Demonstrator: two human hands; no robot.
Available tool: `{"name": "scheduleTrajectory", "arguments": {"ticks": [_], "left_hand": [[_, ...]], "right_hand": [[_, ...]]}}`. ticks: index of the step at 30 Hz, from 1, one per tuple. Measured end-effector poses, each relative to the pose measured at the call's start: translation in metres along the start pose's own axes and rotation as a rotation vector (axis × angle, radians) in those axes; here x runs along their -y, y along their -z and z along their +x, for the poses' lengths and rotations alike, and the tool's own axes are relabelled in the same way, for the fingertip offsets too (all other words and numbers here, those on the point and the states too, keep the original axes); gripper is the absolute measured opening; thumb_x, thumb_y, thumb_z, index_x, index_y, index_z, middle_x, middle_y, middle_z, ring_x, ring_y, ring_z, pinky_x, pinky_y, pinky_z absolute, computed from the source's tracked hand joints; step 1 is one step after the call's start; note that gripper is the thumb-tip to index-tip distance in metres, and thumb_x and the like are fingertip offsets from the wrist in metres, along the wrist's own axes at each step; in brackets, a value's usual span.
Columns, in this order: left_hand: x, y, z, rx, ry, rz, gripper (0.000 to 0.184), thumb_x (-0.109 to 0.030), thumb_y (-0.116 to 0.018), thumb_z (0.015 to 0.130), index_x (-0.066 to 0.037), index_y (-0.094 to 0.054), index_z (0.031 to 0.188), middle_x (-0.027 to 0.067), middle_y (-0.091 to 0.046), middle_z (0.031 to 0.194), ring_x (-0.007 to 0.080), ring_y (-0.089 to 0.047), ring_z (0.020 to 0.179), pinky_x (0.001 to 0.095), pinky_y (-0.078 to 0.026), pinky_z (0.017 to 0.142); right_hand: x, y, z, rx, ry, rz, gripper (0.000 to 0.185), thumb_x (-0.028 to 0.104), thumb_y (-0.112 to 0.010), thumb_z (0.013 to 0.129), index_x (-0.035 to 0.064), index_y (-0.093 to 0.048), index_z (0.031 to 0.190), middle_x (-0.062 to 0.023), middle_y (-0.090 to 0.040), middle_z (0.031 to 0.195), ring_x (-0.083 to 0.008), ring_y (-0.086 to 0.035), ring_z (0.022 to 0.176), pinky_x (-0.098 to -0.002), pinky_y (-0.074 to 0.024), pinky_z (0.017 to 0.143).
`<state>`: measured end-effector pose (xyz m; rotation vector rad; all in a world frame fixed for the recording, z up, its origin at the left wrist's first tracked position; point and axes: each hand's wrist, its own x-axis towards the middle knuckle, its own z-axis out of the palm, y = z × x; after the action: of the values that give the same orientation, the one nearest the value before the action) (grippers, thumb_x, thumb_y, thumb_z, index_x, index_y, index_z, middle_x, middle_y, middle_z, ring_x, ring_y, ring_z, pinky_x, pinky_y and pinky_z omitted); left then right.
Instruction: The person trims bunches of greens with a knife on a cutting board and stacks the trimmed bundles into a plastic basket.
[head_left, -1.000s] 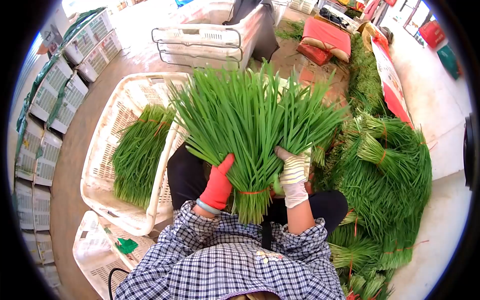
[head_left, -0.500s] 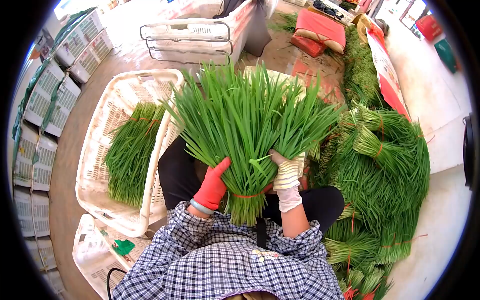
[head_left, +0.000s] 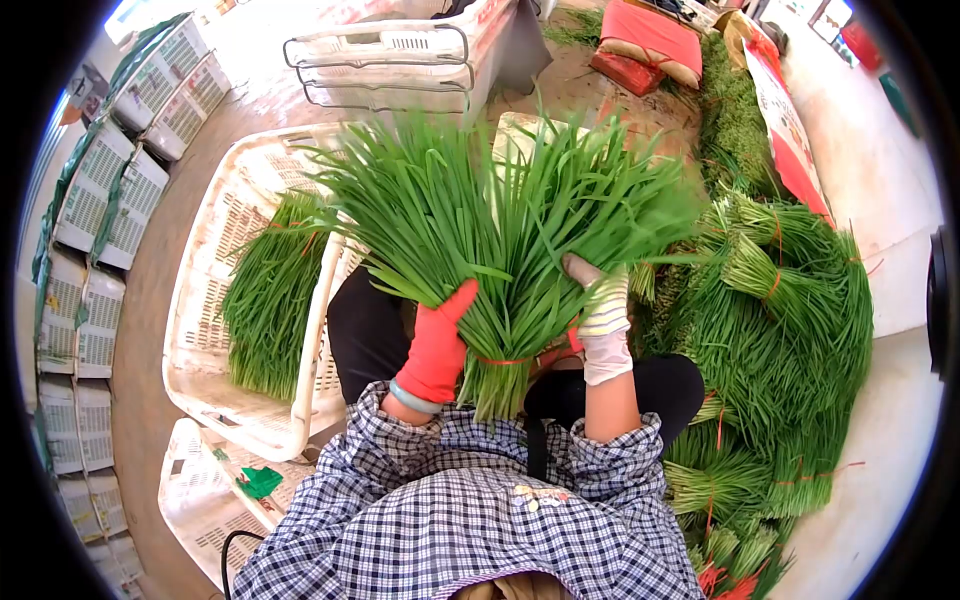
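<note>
A large bunch of long green leaves (head_left: 500, 220) fans out in front of me, bound near its stem ends by a thin red band (head_left: 502, 361). My left hand (head_left: 436, 345), in a red glove, is wrapped round its left side with the thumb on top. On the right side, my right hand (head_left: 601, 310), in a striped pale glove, grips the leaves with its thumb over them. The fingers of both hands are mostly hidden behind the bunch.
A white crate (head_left: 205, 385) on the left holds green bundles (head_left: 272, 320). Many tied bundles (head_left: 790, 350) are heaped at the right, beside a pale wall. Stacked crates (head_left: 385, 75) stand ahead, with a red cushion (head_left: 652, 42) farther right. More crates (head_left: 85, 310) line the far left.
The leaf tops have spread wider to the left and right, parting in the middle. Both hands have moved slightly up, and my right hand has shifted right.
</note>
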<state>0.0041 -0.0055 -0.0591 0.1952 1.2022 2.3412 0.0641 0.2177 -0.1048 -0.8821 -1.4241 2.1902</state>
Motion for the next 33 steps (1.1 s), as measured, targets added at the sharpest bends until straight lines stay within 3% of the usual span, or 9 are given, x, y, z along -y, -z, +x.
{"name": "scheduleTrajectory", "arguments": {"ticks": [4,6,8,13,20,22,25,28,33], "left_hand": [[-0.001,0.003,0.003,-0.004,0.124,-0.138,0.037,-0.014,-0.067,0.092,-0.004,-0.058,0.126,0.0081,-0.064,0.118,0.0219,-0.064,0.106,0.0369,-0.054,0.092],[-0.003,0.0,0.002,-0.042,0.168,-0.195,0.031,-0.006,-0.066,0.091,-0.005,-0.062,0.121,0.0043,-0.067,0.112,0.0186,-0.065,0.1,0.0353,-0.055,0.087],[-0.004,0.005,0.004,-0.035,0.137,-0.151,0.033,-0.01,-0.066,0.092,-0.004,-0.06,0.124,0.006,-0.065,0.115,0.0198,-0.064,0.103,0.0358,-0.054,0.089],[-0.022,-0.004,0.007,-0.028,-0.021,0.055,0.038,-0.013,-0.065,0.093,-0.002,-0.057,0.128,0.0078,-0.063,0.12,0.0201,-0.062,0.109,0.0357,-0.053,0.092],[-0.046,-0.084,-0.026,0.278,-0.121,0.133,0.064,-0.009,-0.074,0.085,-0.001,-0.045,0.142,0.0111,-0.057,0.134,0.0237,-0.054,0.124,0.0374,-0.043,0.104],[-0.086,-0.092,-0.037,0.404,-0.156,0.315,0.069,-0.004,-0.07,0.086,0.002,-0.038,0.146,0.0154,-0.047,0.145,0.0247,-0.045,0.134,0.0392,-0.038,0.109],[-0.106,-0.022,-0.011,0.833,0.157,0.305,0.046,-0.02,-0.061,0.094,0.007,-0.055,0.13,0.0222,-0.06,0.129,0.0299,-0.059,0.12,0.042,-0.042,0.106],[-0.074,0.009,0.01,0.649,0.226,0.828,0.047,-0.032,-0.055,0.099,0.005,-0.057,0.128,0.0177,-0.062,0.127,0.0259,-0.059,0.118,0.0378,-0.045,0.104],[0.01,-0.004,0.006,0.315,0.218,0.11,0.051,-0.032,-0.057,0.098,0.001,-0.049,0.136,0.0076,-0.058,0.132,0.0189,-0.054,0.119,0.0346,-0.042,0.104]], "right_hand": [[0.032,-0.001,-0.025,0.005,-0.146,0.046,0.051,0.02,-0.074,0.085,-0.006,-0.058,0.126,-0.0135,-0.068,0.113,-0.0199,-0.065,0.089,-0.0326,-0.0546,0.08],[-0.034,0.06,0.024,0.144,0.294,-0.107,0.037,0.025,-0.059,0.098,-0.0024,-0.059,0.122,-0.0099,-0.065,0.117,-0.0185,-0.063,0.102,-0.029,-0.0524,0.087],[0.033,0.003,-0.041,0.101,0.197,0.058,0.077,0.047,-0.063,0.091,-0.0021,-0.038,0.145,-0.0164,-0.048,0.142,-0.0265,-0.051,0.126,-0.0396,-0.0351,0.114],[0.017,0.013,-0.068,0.041,0.129,-0.167,0.094,0.048,-0.062,0.092,0.0106,-0.004,0.157,-0.0283,-0.028,0.152,-0.0378,-0.038,0.137,-0.0459,-0.0376,0.108],[-0.014,-0.008,-0.058,0.462,0.394,-0.569,0.053,0.013,-0.069,0.086,0.0038,-0.042,0.131,-0.0059,-0.056,0.123,-0.0173,-0.052,0.11,-0.0326,-0.0438,0.101],[-0.012,0.021,-0.057,0.5,-0.05,0.284,0.088,0.038,-0.088,0.069,0.0056,-0.046,0.14,-0.0103,-0.058,0.132,-0.0271,-0.058,0.12,-0.044,-0.0507,0.1],[0.017,0.029,-0.064,0.596,0.057,0.361,0.096,0.049,-0.087,0.067,0.006,-0.043,0.142,-0.0122,-0.056,0.135,-0.0289,-0.06,0.118,-0.0468,-0.0519,0.099],[0.018,0.028,-0.078,0.665,0.02,0.451,0.1,0.057,-0.082,0.068,0.0039,-0.043,0.143,-0.01,-0.056,0.135,-0.0269,-0.059,0.118,-0.0425,-0.0492,0.101],[-0.006,0.014,-0.06,0.506,0.202,-0.109,0.074,0.043,-0.071,0.087,0.0021,-0.043,0.142,-0.0127,-0.058,0.132,-0.0242,-0.059,0.116,-0.0381,-0.0491,0.1]]}}
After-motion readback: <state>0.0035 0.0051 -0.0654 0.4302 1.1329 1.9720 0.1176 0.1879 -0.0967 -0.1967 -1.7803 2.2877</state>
